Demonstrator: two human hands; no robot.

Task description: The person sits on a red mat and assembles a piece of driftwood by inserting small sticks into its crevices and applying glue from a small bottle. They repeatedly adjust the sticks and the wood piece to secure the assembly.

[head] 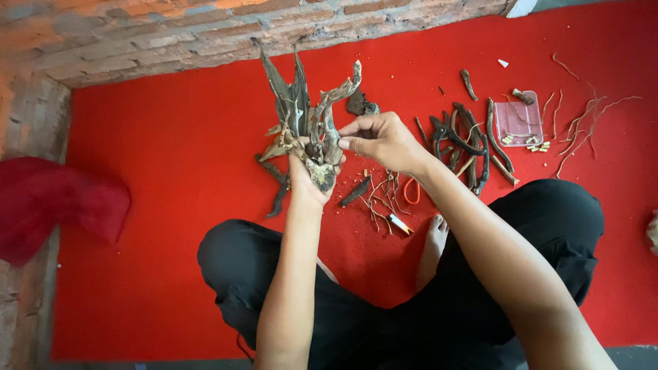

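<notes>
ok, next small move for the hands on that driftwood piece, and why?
Probably press the right hand fingertips onto the branch beside them: the left hand grips the driftwood cluster from below, upright, and the right hand's fingers are pinched at its side.

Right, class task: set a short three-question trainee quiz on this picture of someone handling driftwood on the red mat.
1. True or false: the left hand grips the driftwood cluster from below.
2. What does the right hand touch?
A. the clear plastic tray
B. a driftwood branch
C. the red cloth
3. What colour is the mat?

Key: 1 true; 2 B; 3 red.
</notes>
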